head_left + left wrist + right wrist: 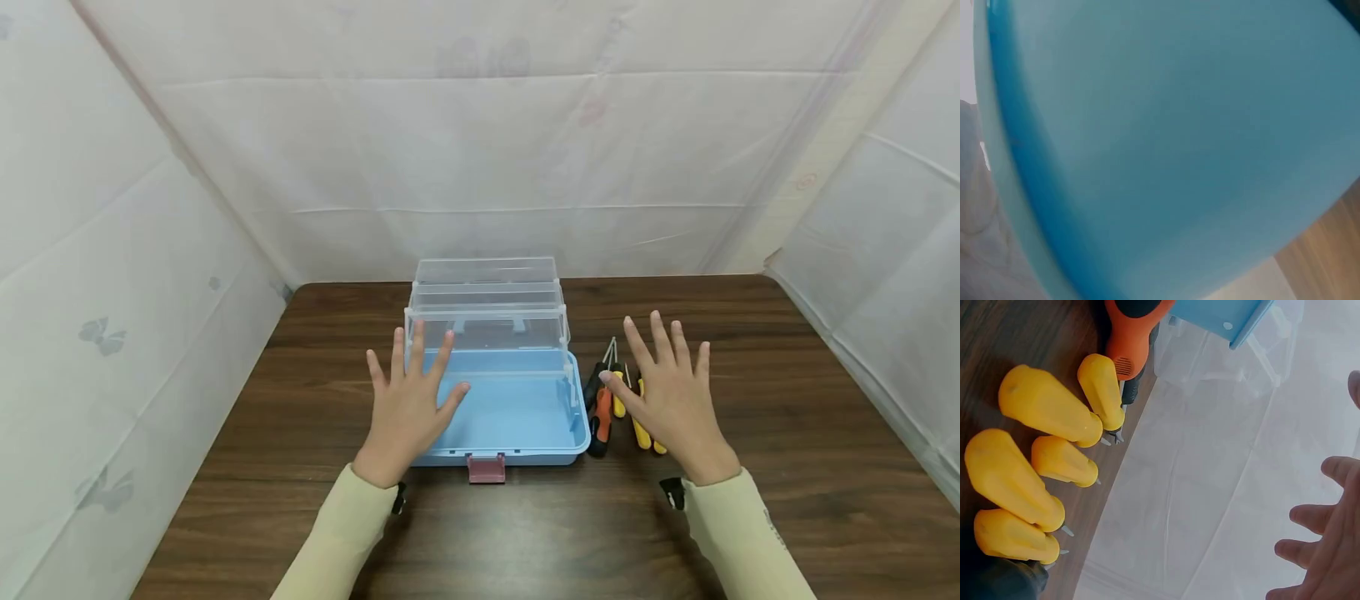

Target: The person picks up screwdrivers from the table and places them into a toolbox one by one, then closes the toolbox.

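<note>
"Count?"

"From my remote post I log one left hand, one right hand, one box, five yellow handles and one orange handle. Dark handles too, number unclear."

"Hands?"

"Left, left of the head frame's centre: fingers straight, spread apart, over the box's left side; contact I cannot tell. Right, right of centre: likewise spread, near the handles."

"Container?"

"The box sits open at centre: blue floor showing, pink latch at front, clear tiers raised behind. The handles lie just right of it."

"Surface, room?"

"Dark wood-grain table; pale sheeting lines the top, left and right of frame."
</note>
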Available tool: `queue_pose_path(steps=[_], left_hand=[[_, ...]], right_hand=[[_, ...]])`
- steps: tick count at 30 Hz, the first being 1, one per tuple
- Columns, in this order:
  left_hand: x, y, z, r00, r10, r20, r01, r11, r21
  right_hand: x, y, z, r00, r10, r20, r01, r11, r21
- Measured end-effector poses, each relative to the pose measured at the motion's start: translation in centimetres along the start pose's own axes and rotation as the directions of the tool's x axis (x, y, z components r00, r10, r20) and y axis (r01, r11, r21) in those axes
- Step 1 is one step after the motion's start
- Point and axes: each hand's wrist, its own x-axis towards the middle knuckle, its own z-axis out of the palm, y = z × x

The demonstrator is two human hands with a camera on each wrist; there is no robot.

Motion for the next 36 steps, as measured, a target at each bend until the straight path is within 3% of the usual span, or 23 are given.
queue_pose_path(steps=[6, 13, 21, 29, 36], left_hand=[[-0.5, -0.9, -0.3, 0.998, -0.05, 0.024, 0.053, 0.992, -0.113], [-1.3, -2.6, -0.5, 0.996, -0.081, 0.035, 0.088, 0.962, -0.259], [-2.7, -4.5, -0.4, 0.997, -0.049, 0.062, 0.072, 0.886, -0.458], [-3.6, -6.7, -0.4, 0.987, -0.089, 0.136, 0.152, 0.799, -0.582], [-3.9, -7.3, -0.2, 0.971, -0.095, 0.221, 0.215, 0.759, -0.614]], right_hand=[[0.1, 0.6, -0.2, 1.0, 0.019, 0.02, -0.02, 0.998, 0.056], [0.2, 1.7, -0.3, 0.998, 0.024, 0.054, -0.032, 0.986, 0.163], [0.2, 2.7, -0.3, 0.976, 0.101, 0.192, -0.154, 0.946, 0.285], [0.1, 4.0, 0.4, 0.98, 0.07, 0.186, -0.13, 0.934, 0.333], [-0.1, 4.7, 0.9, 0.98, 0.062, 0.19, -0.126, 0.93, 0.344]])
